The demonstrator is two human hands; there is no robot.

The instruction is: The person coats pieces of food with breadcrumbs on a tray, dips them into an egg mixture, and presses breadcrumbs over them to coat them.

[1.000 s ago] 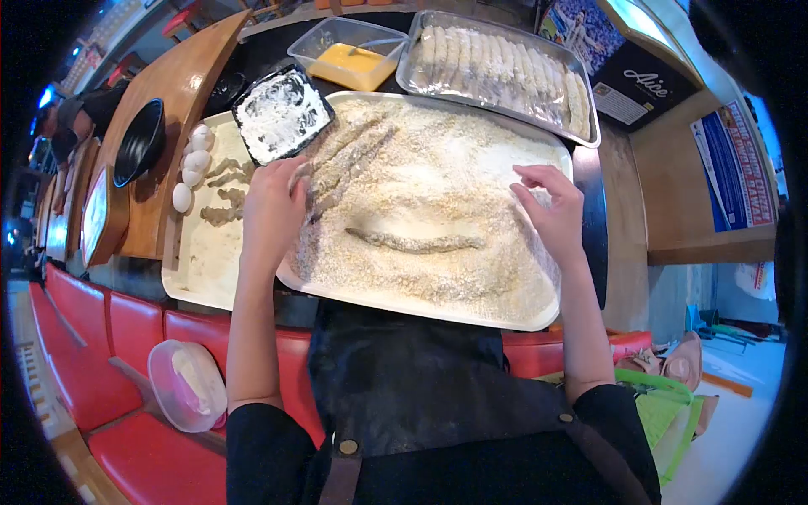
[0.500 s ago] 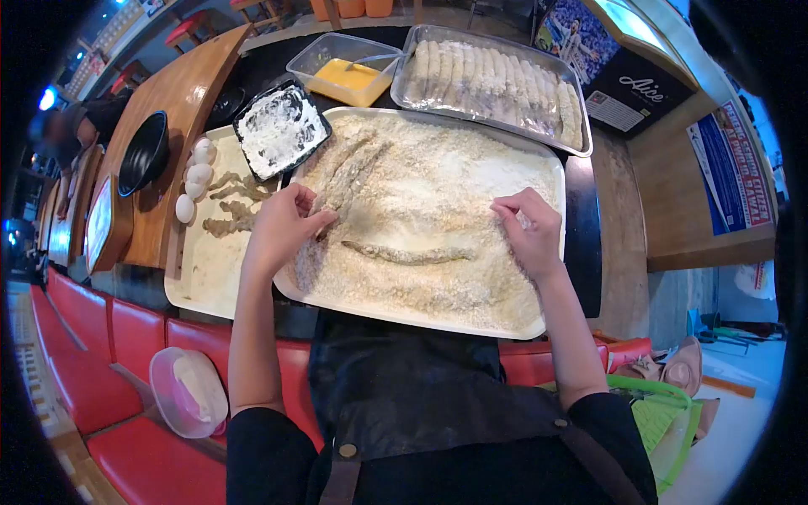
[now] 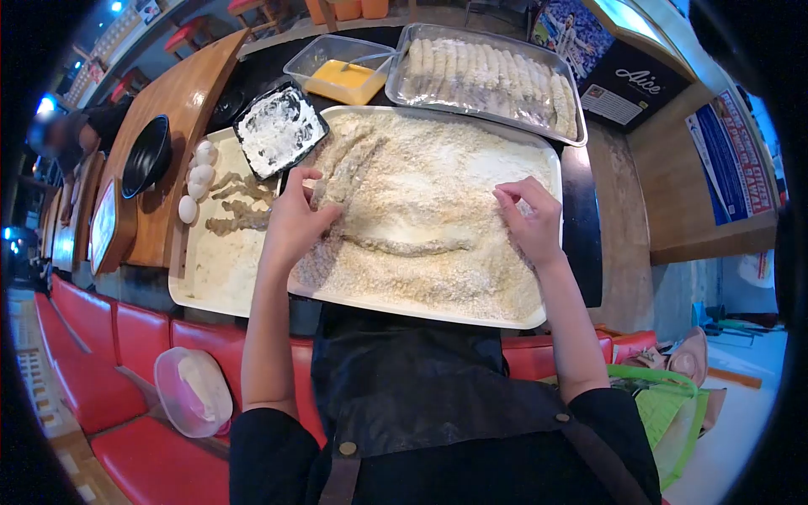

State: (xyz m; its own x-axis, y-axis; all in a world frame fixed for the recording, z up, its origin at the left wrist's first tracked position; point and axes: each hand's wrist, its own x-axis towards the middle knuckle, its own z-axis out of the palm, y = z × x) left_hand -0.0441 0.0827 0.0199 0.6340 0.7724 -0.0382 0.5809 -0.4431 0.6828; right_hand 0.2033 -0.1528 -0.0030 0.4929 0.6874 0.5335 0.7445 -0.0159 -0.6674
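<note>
A large cream tray [image 3: 421,315] holds a bed of pale breadcrumbs [image 3: 412,290]. One long crumb-coated strip [image 3: 404,247] lies across the middle, and further coated strips [image 3: 362,164] lie at the upper left. My left hand [image 3: 299,215] is at the near end of these left strips, thumb and fingers apart on either side, touching the crumbs. On the tray's right side, my right hand [image 3: 532,220] hovers above the crumbs with thumb and forefinger together. Whatever may be between those fingertips is hidden.
Left, a second tray [image 3: 198,282] bears brown uncoated strips [image 3: 240,220] and several eggs [image 3: 200,174]. Behind are a black tray of white powder [image 3: 278,135], a tub of yellow liquid [image 3: 345,80] and a clear-covered tray of coated strips [image 3: 480,76]. A black bowl [image 3: 145,156] stands far left.
My left hand has moved slightly right and its thumb and fingers have spread apart. My right hand has shifted little, its fingertips slightly higher. The camera view has shifted a little.
</note>
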